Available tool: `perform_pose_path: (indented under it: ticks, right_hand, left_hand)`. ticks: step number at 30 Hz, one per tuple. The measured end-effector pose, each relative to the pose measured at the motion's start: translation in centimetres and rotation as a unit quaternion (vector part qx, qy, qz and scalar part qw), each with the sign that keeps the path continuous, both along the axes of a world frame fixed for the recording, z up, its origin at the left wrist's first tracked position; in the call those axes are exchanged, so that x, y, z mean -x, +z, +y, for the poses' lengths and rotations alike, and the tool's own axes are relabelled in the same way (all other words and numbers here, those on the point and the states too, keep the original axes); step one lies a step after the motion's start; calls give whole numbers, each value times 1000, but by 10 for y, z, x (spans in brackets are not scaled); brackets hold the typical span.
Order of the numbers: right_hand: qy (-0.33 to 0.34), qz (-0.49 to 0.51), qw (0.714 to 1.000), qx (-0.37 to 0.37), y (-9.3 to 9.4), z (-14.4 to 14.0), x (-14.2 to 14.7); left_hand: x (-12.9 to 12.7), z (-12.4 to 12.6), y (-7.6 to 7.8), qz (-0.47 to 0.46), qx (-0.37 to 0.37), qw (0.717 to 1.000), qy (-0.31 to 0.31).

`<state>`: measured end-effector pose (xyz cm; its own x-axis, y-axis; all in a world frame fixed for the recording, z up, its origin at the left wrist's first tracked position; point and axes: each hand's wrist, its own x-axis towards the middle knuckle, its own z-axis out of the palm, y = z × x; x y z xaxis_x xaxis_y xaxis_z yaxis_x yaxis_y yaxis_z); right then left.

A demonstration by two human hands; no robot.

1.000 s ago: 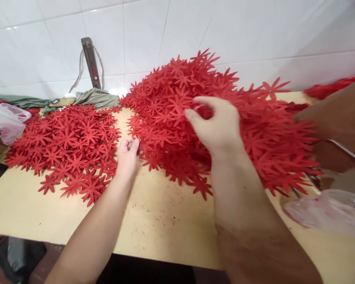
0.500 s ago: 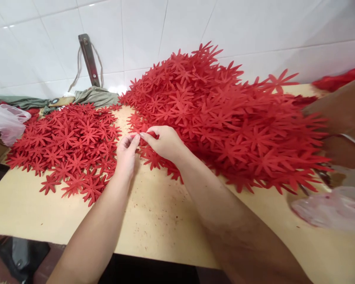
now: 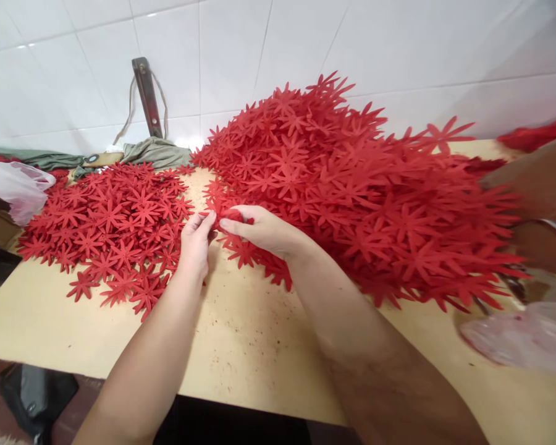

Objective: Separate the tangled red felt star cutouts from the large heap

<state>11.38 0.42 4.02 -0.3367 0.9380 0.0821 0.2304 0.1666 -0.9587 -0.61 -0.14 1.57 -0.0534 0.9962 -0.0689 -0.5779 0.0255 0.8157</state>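
The red flower piece (image 3: 234,215) is located near the centre of the frame, above the table surface, between the fingertips of both hands. Its full outline is hidden by the fingers and merges with the red material behind it.

Right hand (image 3: 262,230): thumb and forefinger are slightly parted, with the piece caught between them. Left hand (image 3: 197,235): thumb and forefinger are pinched nearly together at the piece's left edge; the remaining fingers are curled. The two sets of fingertips are just beside each other.

The large pile (image 3: 333,164) of red flower pieces extends from the centre to the right of the frame, directly behind the hands. The small pile (image 3: 113,216) of similar pieces occupies the left of the frame. A strip of the pale table (image 3: 259,383) separates the two piles. Dark specks (image 3: 258,346) are scattered on the table at lower centre, between the forearms.

A white plastic bag (image 3: 16,185) lies at the left edge, near the small pile. A clear plastic bag (image 3: 523,337) lies at lower right. A grey-green cloth (image 3: 155,151) is positioned behind the small pile. A dark bracket (image 3: 147,99) with a cord leans against the white tiled wall (image 3: 241,43) at upper left.
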Motion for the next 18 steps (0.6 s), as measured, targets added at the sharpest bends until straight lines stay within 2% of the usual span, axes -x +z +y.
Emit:
perform_pose_path:
  ticks: [10,13,15,18]
  right_hand:
    - [-55,-23,998,-29,5,-1,0]
    - [-90,12,996,-17,8,0,-6]
    - [-123,49,991,-10,10,1,-11]
    - [-156,74,985,-21,12,1,-15]
  left_hand:
    - [3,2,0,-48,53,995,67]
    - [10,6,0,-55,53,993,96]
    - [13,8,0,-28,46,993,103]
    - [8,6,-1,55,22,995,76]
